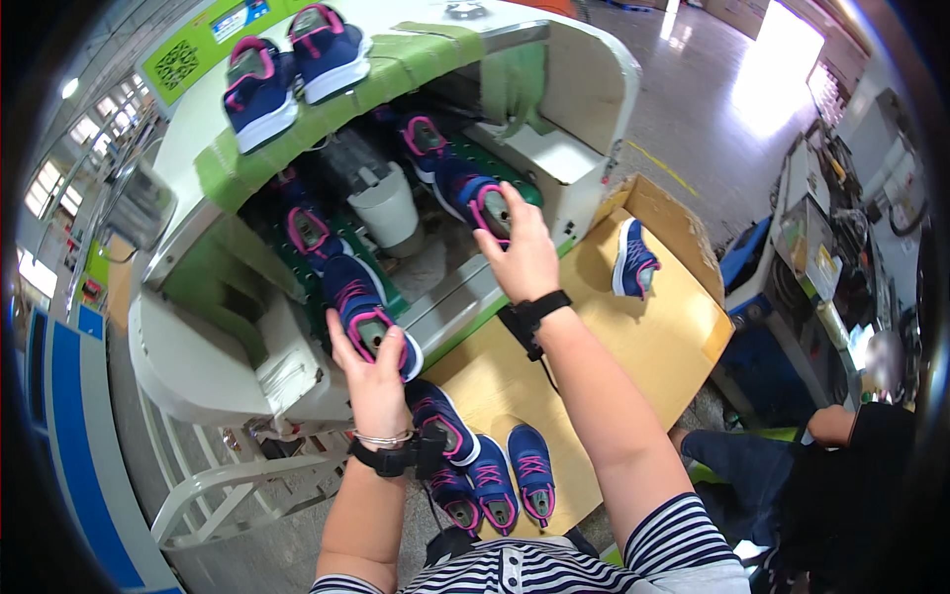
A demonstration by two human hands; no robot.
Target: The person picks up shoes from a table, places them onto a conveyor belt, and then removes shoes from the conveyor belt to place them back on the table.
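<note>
My left hand [374,381] grips the heel of a navy sneaker [348,285] with pink laces and lining, thumb on one side and fingers on the other. Its toe points into the opening of a white machine [594,89]. My right hand [526,259] holds the heel of a matching sneaker [465,188] at the right side of the opening. Ahead of each held shoe sits another: one sneaker [309,230] on the left and one sneaker [424,139] on the right. Green perforated tracks [510,178] show beside the shoes.
A pair of sneakers [262,94] stands on the machine's green-taped top. Several more sneakers [492,475] rest on a cardboard surface [584,396] close to my body, and a single sneaker [633,259] lies farther right. Another person's arm [831,426] is at lower right.
</note>
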